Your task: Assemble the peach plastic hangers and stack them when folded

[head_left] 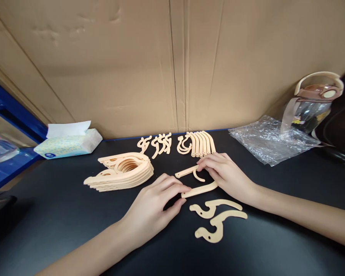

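Observation:
Between my hands is a beige folding clothes hanger [199, 190], two arms with a curved hook, lying at or just above the black table. My left hand [153, 207] pinches the free end of its nearer arm between thumb and fingers. The fingers of my right hand [231, 178] close around the hanger's right end and hide its joint. Just in front lie two loose beige parts, an upper curved piece [227, 203] and a lower curved piece [217, 230], each with a notched, holed end. A stack of folded hangers [129, 178] sits left of my left hand.
Along the back edge lie several small hook pieces [161, 143] and a row of curved arm pieces [201, 143]. A tissue pack [69, 143] is at the back left. Clear plastic wrap [267, 140] and a drinking bottle [312, 107] are at the right. Cardboard [117, 69] stands behind.

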